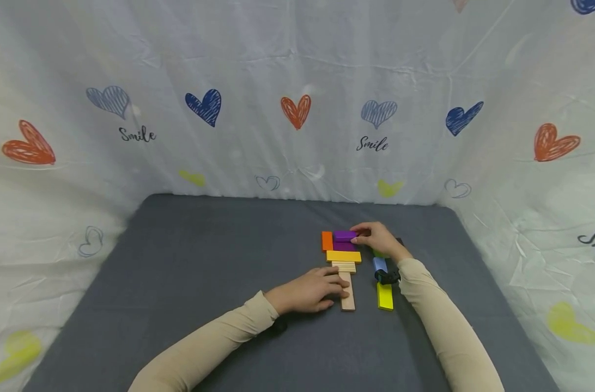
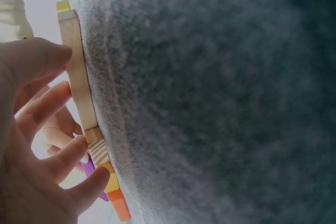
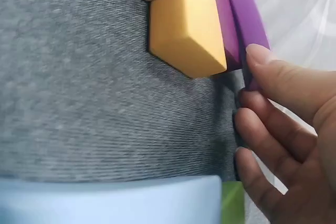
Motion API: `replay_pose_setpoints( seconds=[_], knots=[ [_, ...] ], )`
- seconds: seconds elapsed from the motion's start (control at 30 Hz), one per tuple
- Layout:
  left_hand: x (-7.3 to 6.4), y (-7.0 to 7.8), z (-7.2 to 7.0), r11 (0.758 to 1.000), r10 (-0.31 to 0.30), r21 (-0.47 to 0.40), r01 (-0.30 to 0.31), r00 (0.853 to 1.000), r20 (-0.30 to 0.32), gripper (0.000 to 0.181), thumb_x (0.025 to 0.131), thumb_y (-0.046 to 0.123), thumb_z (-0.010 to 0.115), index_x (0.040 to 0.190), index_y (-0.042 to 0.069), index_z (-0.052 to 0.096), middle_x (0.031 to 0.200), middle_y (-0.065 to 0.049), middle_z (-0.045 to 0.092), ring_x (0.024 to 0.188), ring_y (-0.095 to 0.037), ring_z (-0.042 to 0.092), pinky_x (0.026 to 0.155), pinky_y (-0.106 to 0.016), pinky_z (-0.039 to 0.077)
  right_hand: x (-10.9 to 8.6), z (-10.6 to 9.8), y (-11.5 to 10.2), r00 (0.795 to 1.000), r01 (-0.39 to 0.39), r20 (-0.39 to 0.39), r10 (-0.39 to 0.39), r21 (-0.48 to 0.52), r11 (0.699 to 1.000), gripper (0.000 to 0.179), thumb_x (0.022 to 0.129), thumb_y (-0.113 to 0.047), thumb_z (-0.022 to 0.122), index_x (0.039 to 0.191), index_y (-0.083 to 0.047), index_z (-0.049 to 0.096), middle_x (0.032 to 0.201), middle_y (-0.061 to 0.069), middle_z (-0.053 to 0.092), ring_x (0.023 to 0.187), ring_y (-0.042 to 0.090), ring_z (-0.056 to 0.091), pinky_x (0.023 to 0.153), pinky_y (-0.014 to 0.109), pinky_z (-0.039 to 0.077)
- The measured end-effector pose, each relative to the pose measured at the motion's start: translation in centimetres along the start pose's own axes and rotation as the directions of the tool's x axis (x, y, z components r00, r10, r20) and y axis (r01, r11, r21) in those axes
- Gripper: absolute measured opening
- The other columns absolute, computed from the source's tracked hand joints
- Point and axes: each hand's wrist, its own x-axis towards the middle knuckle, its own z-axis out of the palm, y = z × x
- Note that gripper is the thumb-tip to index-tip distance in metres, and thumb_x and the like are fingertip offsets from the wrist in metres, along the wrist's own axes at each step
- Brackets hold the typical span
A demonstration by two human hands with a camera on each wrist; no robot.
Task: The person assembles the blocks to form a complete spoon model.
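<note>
My right hand (image 1: pixel 377 238) pinches the end of a purple block (image 3: pixel 252 22) between thumb and fingers. This block lies over or just above a second purple block (image 1: pixel 344 246); whether they touch I cannot tell. To their left is an orange block (image 1: pixel 327 241), and a yellow-orange block (image 1: pixel 344 256) lies crosswise in front. Nearer still come a striped wooden block (image 1: pixel 345 267) and a long plain wooden block (image 1: pixel 347 299). My left hand (image 1: pixel 309 290) lies beside these wooden blocks, fingers loosely extended, fingertips on or against them.
Right of the row, under and beside my right forearm, are a light blue block (image 1: pixel 380 264), a bright yellow block (image 1: pixel 384 296) and a partly hidden green block (image 3: pixel 232 203). Dark grey cloth (image 1: pixel 219 256) covers the table. A white curtain (image 1: pixel 248 147) with printed hearts hangs behind.
</note>
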Motion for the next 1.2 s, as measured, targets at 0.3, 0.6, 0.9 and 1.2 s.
replay_pose_setpoints(
  seconds=[0.3, 0.6, 0.9, 1.2],
  knots=[
    [0.12, -0.05, -0.05, 1.000, 0.001, -0.018, -0.001, 1.000, 0.010, 0.038, 0.098, 0.027, 0.061, 0.136, 0.030, 0.059, 0.149, 0.009, 0.052, 0.148, -0.027, 0.036, 0.119, -0.046, 0.036, 0.68, -0.20, 0.14, 0.999, -0.022, 0.036, 0.022, -0.001, 1.000, 0.040, 0.094, -0.027, 0.068, 0.128, -0.007, 0.066, 0.115, 0.015, 0.070, 0.095, 0.021, 0.064, 0.086, 0.039, 0.054],
    [0.17, -0.05, -0.05, 1.000, -0.003, -0.015, 0.003, 1.000, 0.008, 0.038, 0.098, 0.027, 0.061, 0.136, 0.030, 0.059, 0.149, 0.009, 0.051, 0.149, -0.027, 0.035, 0.120, -0.046, 0.035, 0.83, -0.15, 0.14, 0.999, -0.037, 0.038, 0.036, 0.009, 0.999, 0.039, 0.093, -0.028, 0.070, 0.127, -0.009, 0.067, 0.110, 0.012, 0.069, 0.091, 0.020, 0.061, 0.082, 0.033, 0.051],
    [0.17, -0.01, -0.11, 1.000, -0.007, -0.008, 0.007, 1.000, 0.002, 0.037, 0.098, 0.027, 0.061, 0.136, 0.029, 0.060, 0.149, 0.009, 0.052, 0.148, -0.027, 0.036, 0.119, -0.046, 0.036, 0.95, 0.03, 0.54, 0.998, -0.049, 0.040, 0.048, 0.021, 0.999, 0.037, 0.097, -0.032, 0.064, 0.127, -0.010, 0.067, 0.119, 0.014, 0.068, 0.098, 0.022, 0.062, 0.089, 0.039, 0.052],
    [0.09, 0.08, -0.02, 1.000, -0.016, -0.023, 0.016, 1.000, 0.005, 0.038, 0.098, 0.027, 0.062, 0.135, 0.030, 0.060, 0.148, 0.010, 0.052, 0.148, -0.027, 0.036, 0.120, -0.046, 0.035, 0.67, 0.46, 0.45, 0.999, -0.033, 0.018, 0.032, 0.036, 0.999, 0.033, 0.099, -0.026, 0.060, 0.127, -0.010, 0.067, 0.122, 0.015, 0.068, 0.100, 0.024, 0.062, 0.092, 0.042, 0.052]
  ],
)
